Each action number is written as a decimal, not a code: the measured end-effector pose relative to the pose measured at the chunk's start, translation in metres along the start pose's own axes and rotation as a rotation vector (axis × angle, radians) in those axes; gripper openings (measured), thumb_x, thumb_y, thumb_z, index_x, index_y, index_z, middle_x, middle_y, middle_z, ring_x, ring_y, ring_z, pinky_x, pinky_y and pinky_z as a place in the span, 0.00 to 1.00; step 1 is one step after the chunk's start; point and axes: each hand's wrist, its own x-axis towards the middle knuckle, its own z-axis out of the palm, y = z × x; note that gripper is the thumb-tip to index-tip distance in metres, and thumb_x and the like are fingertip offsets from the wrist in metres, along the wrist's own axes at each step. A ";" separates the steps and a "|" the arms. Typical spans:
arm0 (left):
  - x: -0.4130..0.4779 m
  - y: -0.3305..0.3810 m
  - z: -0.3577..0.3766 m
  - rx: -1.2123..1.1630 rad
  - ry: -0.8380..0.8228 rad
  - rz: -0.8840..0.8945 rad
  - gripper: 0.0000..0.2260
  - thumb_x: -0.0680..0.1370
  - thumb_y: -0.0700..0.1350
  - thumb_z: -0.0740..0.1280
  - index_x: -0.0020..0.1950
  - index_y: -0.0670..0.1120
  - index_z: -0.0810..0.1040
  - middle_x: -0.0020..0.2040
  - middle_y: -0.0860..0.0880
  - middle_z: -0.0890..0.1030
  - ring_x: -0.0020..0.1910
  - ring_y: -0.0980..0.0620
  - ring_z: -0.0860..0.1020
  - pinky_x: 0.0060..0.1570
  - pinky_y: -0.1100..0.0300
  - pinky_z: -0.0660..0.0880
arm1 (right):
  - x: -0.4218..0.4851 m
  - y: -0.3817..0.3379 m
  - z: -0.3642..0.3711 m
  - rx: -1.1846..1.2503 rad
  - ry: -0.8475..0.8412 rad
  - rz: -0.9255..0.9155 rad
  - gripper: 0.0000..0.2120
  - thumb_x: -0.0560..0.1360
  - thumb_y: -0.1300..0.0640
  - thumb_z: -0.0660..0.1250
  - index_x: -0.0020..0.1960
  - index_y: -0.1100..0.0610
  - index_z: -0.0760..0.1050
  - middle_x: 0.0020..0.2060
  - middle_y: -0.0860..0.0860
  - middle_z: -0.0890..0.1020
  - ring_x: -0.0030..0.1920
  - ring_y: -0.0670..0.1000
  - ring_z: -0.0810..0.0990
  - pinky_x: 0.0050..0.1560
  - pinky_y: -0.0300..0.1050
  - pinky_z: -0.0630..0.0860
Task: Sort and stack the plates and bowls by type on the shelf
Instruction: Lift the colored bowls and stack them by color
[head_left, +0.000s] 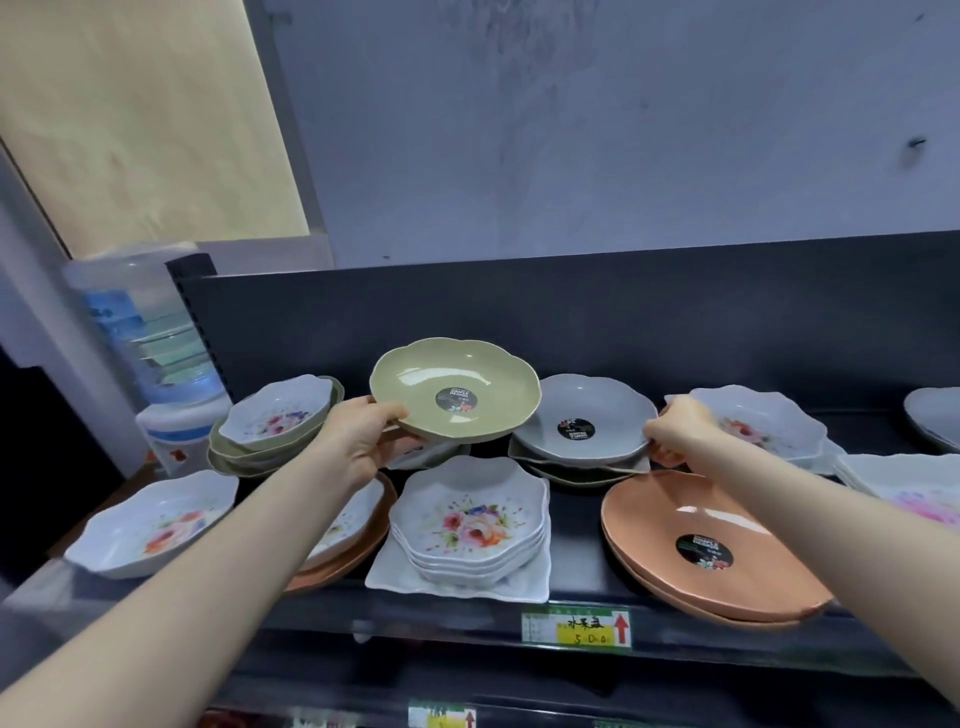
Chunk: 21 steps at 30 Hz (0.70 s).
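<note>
My left hand (358, 441) grips the left rim of a green scalloped plate (467, 379) and holds it lifted above the dark shelf (571, 587). My right hand (675, 431) pinches the right rim of a grey plate (597, 410) that tops a small mixed stack at the back. In front, a stack of white floral bowls (470, 519) rests on a white square plate (395, 571). Orange plates (675, 540) lie stacked at the front right. At the back left a floral bowl (275, 415) sits on green plates (234, 457).
Another floral bowl (156, 525) lies at the front left, and one (343, 525) rests on an orange plate under my left arm. More floral dishes (753, 421) fill the right side. A water dispenser bottle (150, 338) stands to the left. A price tag (576, 626) hangs on the shelf edge.
</note>
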 end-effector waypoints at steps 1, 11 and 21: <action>0.000 0.000 -0.001 -0.004 0.008 0.002 0.07 0.76 0.28 0.61 0.44 0.38 0.73 0.43 0.40 0.79 0.39 0.44 0.79 0.24 0.59 0.80 | -0.001 0.000 -0.002 0.009 0.000 -0.005 0.08 0.67 0.70 0.59 0.31 0.63 0.71 0.26 0.61 0.76 0.25 0.56 0.72 0.30 0.45 0.69; -0.002 -0.006 0.012 0.012 0.036 0.029 0.09 0.77 0.29 0.60 0.54 0.38 0.72 0.42 0.43 0.78 0.37 0.45 0.78 0.23 0.60 0.79 | -0.004 0.012 -0.062 0.073 0.066 -0.067 0.09 0.65 0.69 0.57 0.35 0.64 0.76 0.24 0.58 0.75 0.22 0.54 0.72 0.26 0.39 0.69; -0.021 -0.018 0.033 -0.010 0.016 0.046 0.11 0.77 0.28 0.59 0.57 0.37 0.72 0.43 0.41 0.78 0.30 0.46 0.81 0.21 0.60 0.78 | -0.016 0.015 -0.110 0.241 0.018 -0.119 0.10 0.69 0.72 0.58 0.40 0.70 0.78 0.28 0.60 0.76 0.24 0.54 0.72 0.24 0.37 0.71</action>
